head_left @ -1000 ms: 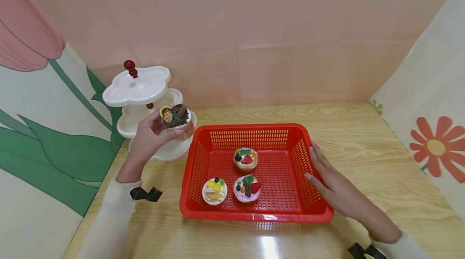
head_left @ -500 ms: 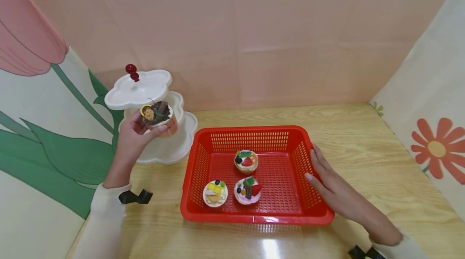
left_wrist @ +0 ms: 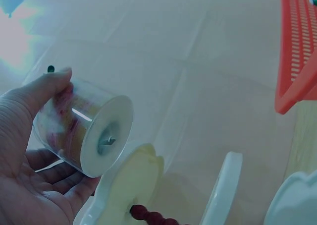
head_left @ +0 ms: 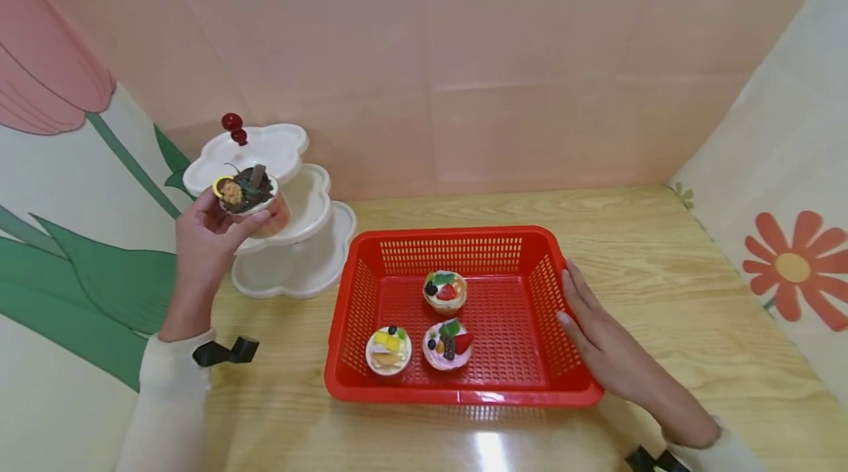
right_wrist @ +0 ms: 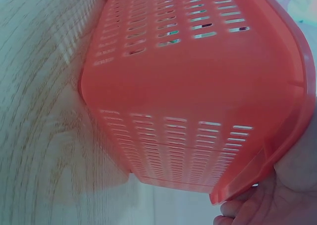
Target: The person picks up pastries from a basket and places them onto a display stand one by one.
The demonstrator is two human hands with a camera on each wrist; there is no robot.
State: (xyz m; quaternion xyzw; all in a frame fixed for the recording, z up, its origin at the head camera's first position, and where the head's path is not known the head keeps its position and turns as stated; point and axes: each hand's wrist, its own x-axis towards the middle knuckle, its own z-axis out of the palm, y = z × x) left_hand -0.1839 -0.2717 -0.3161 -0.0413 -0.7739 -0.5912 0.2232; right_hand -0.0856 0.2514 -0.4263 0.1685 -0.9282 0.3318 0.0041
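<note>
My left hand (head_left: 207,240) grips a toy cupcake (head_left: 250,196) in a clear cup, thumb on one side and fingers on the other. Dark brown decoration and a yellow-rimmed piece top it. The left wrist view shows the cup (left_wrist: 81,126) tilted, its pale base facing out. Behind it stands a white three-tier cake stand (head_left: 301,196) with red bead posts; the cupcake overlaps its upper tiers in the head view. My right hand (head_left: 608,343) holds the right rim of a red plastic basket (head_left: 464,396), thumb over the edge and fingers along the outside.
Inside the basket sit three more cupcakes: a fruit-topped one (head_left: 445,291) farther back, a pink one (head_left: 447,344) and a yellow-topped one (head_left: 389,351) nearer. The wooden table (head_left: 636,236) meets a pink backdrop (head_left: 530,89) behind and printed flower sheets at both sides.
My left hand has carried the cupcake leftward and slightly up, from beside the basket to in front of the stand's upper tiers. My right hand has stayed at the basket's rim.
</note>
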